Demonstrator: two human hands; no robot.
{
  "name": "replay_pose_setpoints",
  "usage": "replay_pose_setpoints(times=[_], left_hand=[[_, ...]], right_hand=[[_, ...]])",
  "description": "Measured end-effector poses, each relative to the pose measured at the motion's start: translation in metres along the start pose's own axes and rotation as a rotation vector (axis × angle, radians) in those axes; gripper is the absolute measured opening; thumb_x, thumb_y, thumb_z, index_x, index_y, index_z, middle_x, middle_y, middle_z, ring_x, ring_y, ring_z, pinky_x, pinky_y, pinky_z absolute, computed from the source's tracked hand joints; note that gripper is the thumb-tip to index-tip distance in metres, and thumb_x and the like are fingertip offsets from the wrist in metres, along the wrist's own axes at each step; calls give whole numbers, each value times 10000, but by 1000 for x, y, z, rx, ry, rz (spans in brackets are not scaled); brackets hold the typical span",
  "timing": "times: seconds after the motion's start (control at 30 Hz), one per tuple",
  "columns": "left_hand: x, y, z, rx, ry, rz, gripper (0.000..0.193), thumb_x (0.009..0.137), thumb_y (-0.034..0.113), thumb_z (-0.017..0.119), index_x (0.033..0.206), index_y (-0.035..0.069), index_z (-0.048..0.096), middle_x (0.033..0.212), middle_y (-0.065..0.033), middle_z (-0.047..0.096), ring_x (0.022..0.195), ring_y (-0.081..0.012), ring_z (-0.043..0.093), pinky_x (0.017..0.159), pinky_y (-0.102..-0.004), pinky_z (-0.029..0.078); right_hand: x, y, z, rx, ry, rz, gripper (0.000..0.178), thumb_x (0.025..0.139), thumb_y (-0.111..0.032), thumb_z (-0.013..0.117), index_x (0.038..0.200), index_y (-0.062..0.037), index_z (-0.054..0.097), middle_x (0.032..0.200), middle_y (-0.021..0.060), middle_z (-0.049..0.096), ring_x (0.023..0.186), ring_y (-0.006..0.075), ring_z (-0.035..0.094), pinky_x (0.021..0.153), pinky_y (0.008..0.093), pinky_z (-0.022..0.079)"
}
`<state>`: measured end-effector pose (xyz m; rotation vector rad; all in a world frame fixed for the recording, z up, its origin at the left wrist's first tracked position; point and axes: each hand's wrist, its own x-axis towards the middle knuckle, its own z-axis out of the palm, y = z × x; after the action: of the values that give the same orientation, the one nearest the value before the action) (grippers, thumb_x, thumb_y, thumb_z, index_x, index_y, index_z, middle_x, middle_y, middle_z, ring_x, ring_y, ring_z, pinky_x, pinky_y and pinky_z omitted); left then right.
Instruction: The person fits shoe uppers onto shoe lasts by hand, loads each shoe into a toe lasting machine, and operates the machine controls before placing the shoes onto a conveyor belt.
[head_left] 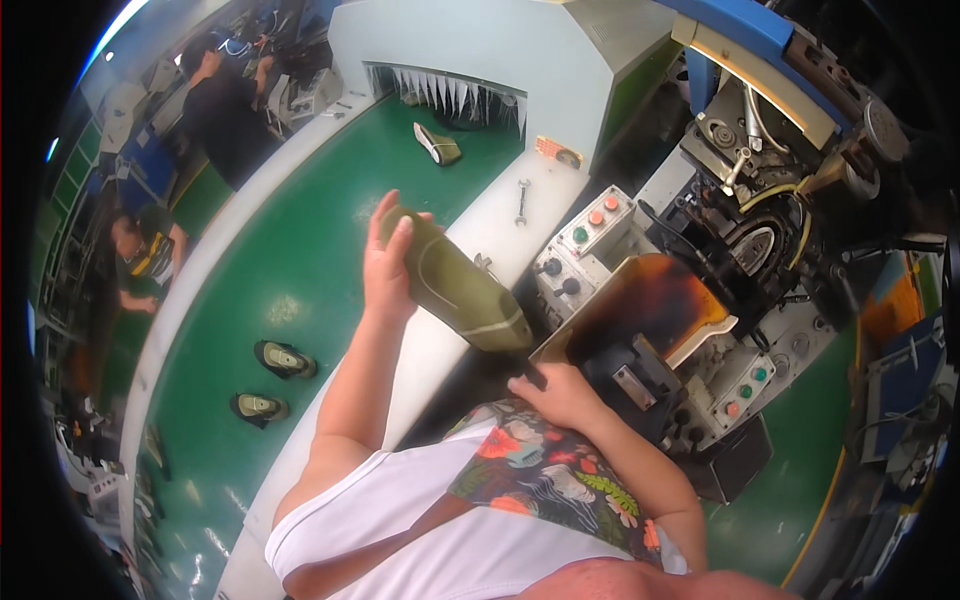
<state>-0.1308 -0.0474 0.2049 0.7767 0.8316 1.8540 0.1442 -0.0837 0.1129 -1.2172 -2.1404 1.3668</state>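
Observation:
My left hand (390, 262) is raised over the white edge of the conveyor and grips an olive green lasted shoe (462, 290) by its far end, thumb on top. The shoe tilts down toward my body, and a pale curved line and a light band mark its surface. Below its near end, close to my apron, my right hand (556, 394) is closed with the fingers curled. A short dark piece (530, 374) sticks out beside its thumb; what it belongs to is not clear.
Two olive and black shoes (284, 358) stand on the green conveyor belt (330, 260); another shoe (436, 144) lies by the fringed opening of a grey housing (480, 45). A wrench (522, 202) rests on the white ledge. At right stands a machine with button panels (590, 225). Two people work at far left.

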Motion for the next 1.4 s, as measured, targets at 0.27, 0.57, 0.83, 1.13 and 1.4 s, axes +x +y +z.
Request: replay_pose_setpoints(times=[0.27, 0.57, 0.83, 1.13, 1.4], left_hand=[[23, -9, -53, 112, 203, 120, 397, 1016, 200, 598, 1378, 90, 477, 1130, -145, 632, 983, -257, 664, 838, -396, 583], [26, -60, -18, -538, 34, -350, 321, 1053, 282, 491, 1307, 99, 562, 1181, -152, 679, 1103, -305, 665, 983, -471, 549], [10, -83, -8, -372, -145, -294, 389, 1050, 139, 465, 1429, 52, 472, 1321, -114, 603, 1160, -247, 624, 1030, -370, 504], [25, -50, -21, 215, -183, -350, 364, 1039, 217, 547, 1334, 4, 553, 1076, -107, 702, 997, -159, 661, 951, -316, 513], [24, -69, -31, 601, 16, -220, 272, 1028, 277, 584, 1066, 17, 655, 964, -35, 680, 893, -118, 612, 829, -251, 479]], right_hand=[[-21, -42, -51, 1256, -118, -226, 351, 1047, -394, 530, 867, -94, 560, 625, -41, 419, 518, 83, 412, 498, 251, 359], [15, -3, -1, 1647, 24, 68, 378, 1064, -475, 412, 1097, -138, 580, 1229, 63, 635, 1062, 228, 596, 887, 423, 468], [3, -6, -1, 1667, 3, 192, 549, 1073, -496, 327, 1416, -104, 500, 1393, 108, 565, 1222, 261, 550, 935, 433, 468], [1, 22, 6, 1738, 139, 222, 459, 1072, -462, 375, 1345, -140, 554, 1294, 64, 612, 1104, 225, 579, 843, 382, 481], [2, 20, 12, 1668, 254, 143, 259, 1072, -329, 464, 1186, -147, 609, 1096, 44, 678, 952, 191, 632, 767, 349, 505]])
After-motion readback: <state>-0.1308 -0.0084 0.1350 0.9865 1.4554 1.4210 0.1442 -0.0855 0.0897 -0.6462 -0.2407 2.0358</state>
